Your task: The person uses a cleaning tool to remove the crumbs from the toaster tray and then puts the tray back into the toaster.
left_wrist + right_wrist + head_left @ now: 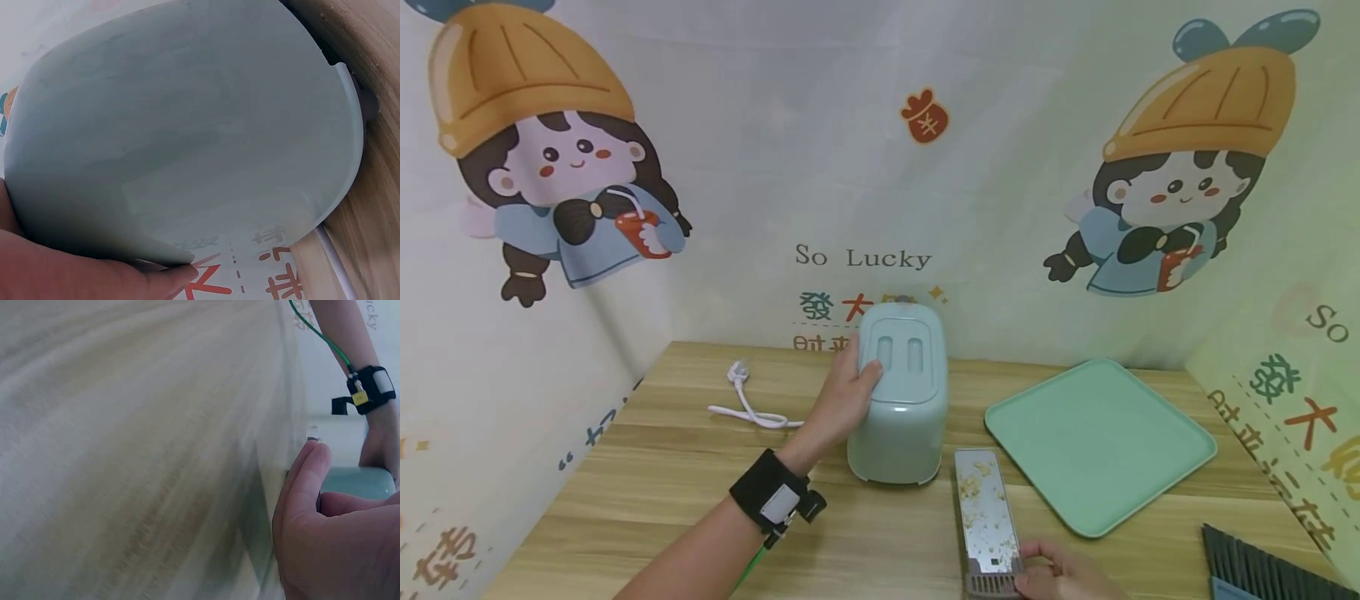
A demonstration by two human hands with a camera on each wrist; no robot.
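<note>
Toaster (898, 437) gripped by the left hand (842, 396); right hand (1058, 573), partly cropped, apparently pinches crumb tray (988, 512).

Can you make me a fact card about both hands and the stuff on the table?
Left hand: grips pale green, rounded box-shaped appliance
Appliance top: two oblong recesses
Right hand: holds long, narrow, silvery metal tray by its slotted end
On that tray: yellowish crumbs
Right of appliance: mint-green rectangular tray
Near right corner: black-bristled brush, partly cut off
Left: white cord with plug
Table: light wood-grain
</note>
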